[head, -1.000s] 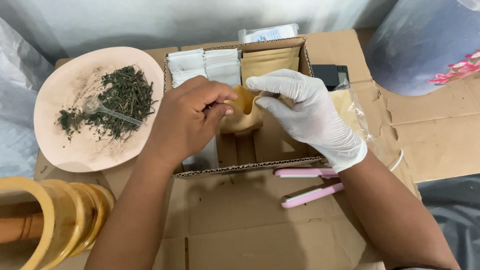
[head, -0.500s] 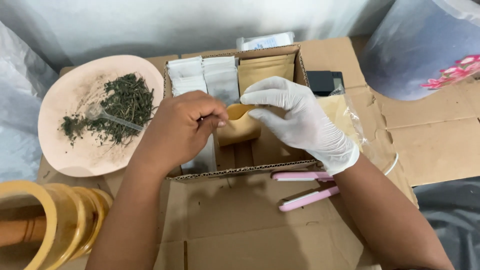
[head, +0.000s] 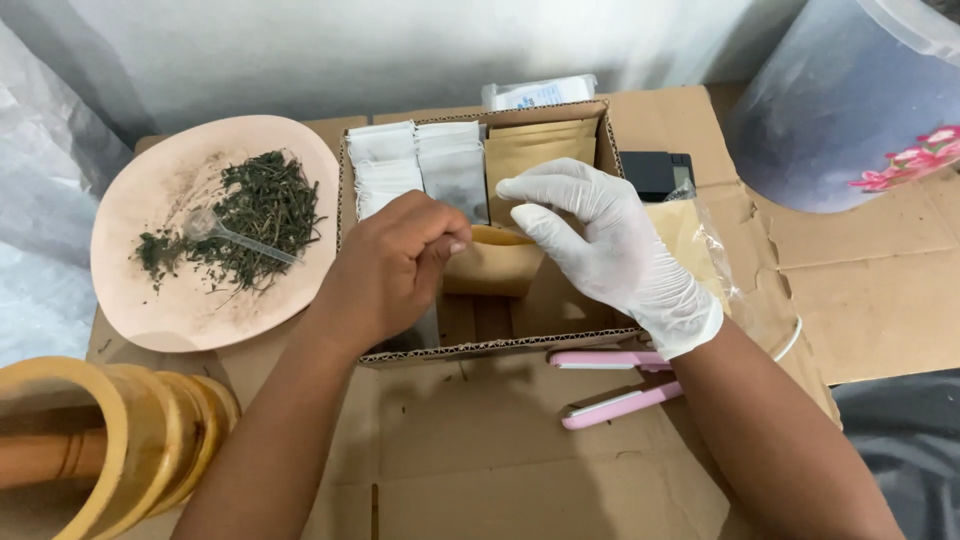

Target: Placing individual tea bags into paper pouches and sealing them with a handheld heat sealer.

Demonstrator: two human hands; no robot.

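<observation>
Together, both hands grip one small brown paper pouch (head: 495, 265) over the open cardboard box (head: 500, 345) — the bare left hand (head: 385, 270) pinches its left edge, the white-gloved right hand (head: 600, 245) its top rim. Left of the box, a pink plate (head: 150, 300) holds dried green herbs (head: 255, 215) and a clear spoon (head: 235, 235).

Both hands (head: 390, 270) pinch kraft pouch (head: 495, 265)

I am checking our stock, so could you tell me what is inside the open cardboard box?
The open cardboard box holds upright white paper sachets, grey sachets and brown kraft pouches. Both hands hold another brown pouch over it, hiding part of the bottom.
</observation>
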